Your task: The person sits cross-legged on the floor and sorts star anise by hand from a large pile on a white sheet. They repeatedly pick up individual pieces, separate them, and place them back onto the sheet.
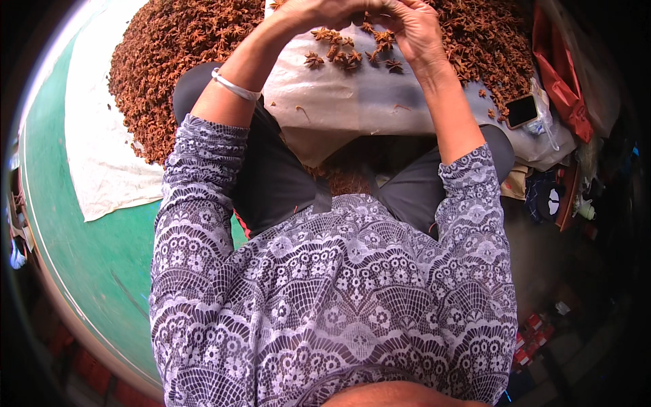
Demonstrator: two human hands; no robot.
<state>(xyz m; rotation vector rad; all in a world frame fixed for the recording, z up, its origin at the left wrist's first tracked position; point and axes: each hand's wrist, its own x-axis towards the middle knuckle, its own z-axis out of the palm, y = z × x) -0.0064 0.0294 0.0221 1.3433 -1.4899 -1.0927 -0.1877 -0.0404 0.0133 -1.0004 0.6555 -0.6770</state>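
My left hand point(330, 11) and my right hand point(418, 29) meet at the top edge of the view, over a table covered with a pale plastic sheet point(325, 96). The frame's edge and the hands themselves hide most of the fingers, so whether they pinch anything is unclear. Just below the hands lie several loose star anise pods point(346, 53) on the sheet. A large heap of star anise point(173, 66) rises beyond my left forearm. Another heap of star anise point(488, 46) spreads to the right of my right hand.
A smartphone point(522, 111) with a dark screen rests at the right, by a clear plastic bag point(548, 127). Red bag material point(562, 76) hangs behind it. On the left, a white cloth point(101, 152) covers part of a green surface point(101, 254). My knees are under the table's near edge.
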